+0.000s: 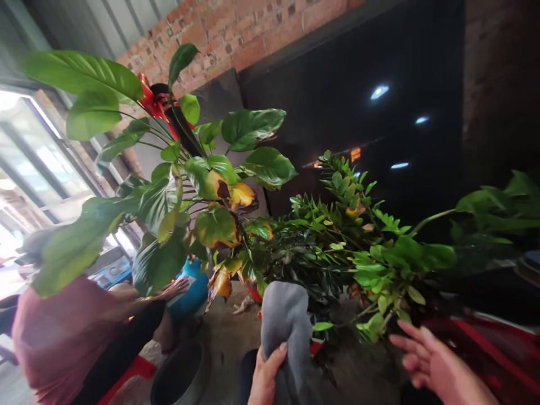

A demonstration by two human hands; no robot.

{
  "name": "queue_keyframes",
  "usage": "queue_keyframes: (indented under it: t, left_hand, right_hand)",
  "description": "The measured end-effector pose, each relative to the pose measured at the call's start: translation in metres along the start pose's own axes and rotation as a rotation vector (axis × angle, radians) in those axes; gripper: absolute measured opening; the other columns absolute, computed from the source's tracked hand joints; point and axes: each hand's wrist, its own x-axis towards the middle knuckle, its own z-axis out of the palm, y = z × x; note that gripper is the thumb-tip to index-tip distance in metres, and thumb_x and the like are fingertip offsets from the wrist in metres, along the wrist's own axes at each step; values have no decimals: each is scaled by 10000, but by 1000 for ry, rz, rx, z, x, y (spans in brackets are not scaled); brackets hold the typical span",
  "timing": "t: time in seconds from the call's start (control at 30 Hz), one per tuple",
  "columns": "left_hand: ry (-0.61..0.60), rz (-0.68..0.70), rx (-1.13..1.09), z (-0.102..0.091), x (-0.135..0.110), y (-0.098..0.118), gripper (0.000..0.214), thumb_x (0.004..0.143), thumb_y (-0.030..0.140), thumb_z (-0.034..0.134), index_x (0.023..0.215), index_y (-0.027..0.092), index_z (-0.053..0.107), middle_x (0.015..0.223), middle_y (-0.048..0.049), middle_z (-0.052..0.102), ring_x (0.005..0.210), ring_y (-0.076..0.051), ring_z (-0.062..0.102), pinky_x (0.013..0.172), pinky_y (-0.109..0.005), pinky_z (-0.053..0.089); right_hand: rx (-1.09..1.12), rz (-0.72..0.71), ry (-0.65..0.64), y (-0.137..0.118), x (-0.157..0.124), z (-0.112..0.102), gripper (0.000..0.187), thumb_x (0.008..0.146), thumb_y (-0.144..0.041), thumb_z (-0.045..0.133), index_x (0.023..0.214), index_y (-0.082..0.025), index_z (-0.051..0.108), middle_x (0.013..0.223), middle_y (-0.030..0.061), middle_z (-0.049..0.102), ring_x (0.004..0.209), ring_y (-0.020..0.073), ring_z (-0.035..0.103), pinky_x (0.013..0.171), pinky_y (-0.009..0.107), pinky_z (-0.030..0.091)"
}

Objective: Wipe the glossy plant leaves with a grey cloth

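Note:
My left hand [266, 372] is closed on a grey cloth [287, 318], thumb across its front, and the cloth hangs down past my fingers. My right hand [432, 363] is open with its fingers apart and holds nothing. It is nearest to a low, light green leafy plant [373, 326], just below and right of its leaves. Beyond the cloth is a dense plant with small glossy leaves [320, 236]. A tall plant with broad leaves [248, 129], several of them yellow and brown, stands at the left, a red ribbon [152, 101] tied near its top.
A person in a pink top [76, 332] sits at the left on a red stool [135, 371]. Near them are a dark bucket [202, 365] and a blue object [192, 289]. Behind the plants are a dark glossy panel [358, 101] and a brick wall [261, 25].

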Motion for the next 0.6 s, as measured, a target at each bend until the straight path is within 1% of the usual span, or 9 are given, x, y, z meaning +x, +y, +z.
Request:
queue_keyframes:
  t: [0.07,0.13,0.23,0.3,0.37,0.4,0.47,0.53,0.6]
  left_hand:
    - [-60,52,48,15,-6,18,407,540,344,889,866,210,686,721,-20,744,781,-302,731,755,-411,585]
    - [-146,103,73,34,-11,34,424,542,326,881,903,213,690,771,-25,755,789,-290,724,763,-401,579]
    - [-249,158,105,70,-16,51,518,524,304,882,994,192,695,842,-40,761,868,-300,705,802,-395,560]
    - [-310,178,151,97,-17,54,579,508,304,872,1047,179,702,866,-43,756,894,-306,686,811,-394,545]
    - [-422,181,238,119,-16,48,562,482,313,848,1013,171,728,827,-36,742,862,-296,668,793,-383,529]
    - [-484,167,301,126,-15,41,528,467,313,832,969,170,745,787,-29,731,824,-284,657,775,-375,520]
    - [-570,96,443,127,-11,25,433,441,303,809,852,173,767,698,-17,700,744,-260,631,744,-365,501]
    - [-567,-10,513,113,-5,12,375,424,308,815,774,182,772,651,-17,685,693,-248,614,727,-364,487]
    - [-530,-69,474,94,1,13,403,415,350,840,773,175,775,657,-34,697,682,-248,620,718,-363,487]
  right_hand:
    - [61,-58,-2,-18,3,10,439,550,-487,804,877,-205,719,734,73,752,437,154,545,361,262,405]
    - [90,-73,-28,-28,5,26,436,495,-402,853,851,-188,722,659,44,718,402,128,505,332,237,367]
    - [132,-79,-68,-30,10,45,414,391,-289,878,756,-164,729,629,48,703,414,114,504,372,237,416]
    - [132,-95,-79,-23,16,50,353,372,-264,869,675,-178,709,624,48,701,441,126,531,426,255,461]
    - [76,-115,-83,-10,22,50,285,387,-269,844,609,-205,677,560,26,666,453,153,545,453,281,473]
    - [30,-120,-81,-3,25,47,259,388,-272,829,571,-216,655,513,16,637,449,166,541,450,292,464]
    - [-67,-119,-78,12,28,38,244,368,-274,810,504,-228,612,441,4,586,443,186,535,442,304,443]
    - [-138,-77,-83,22,28,27,257,339,-289,819,494,-224,624,438,11,598,449,200,553,444,311,446]
    - [-145,-14,-86,26,23,16,310,330,-328,850,568,-205,693,528,46,681,484,215,602,482,328,495]
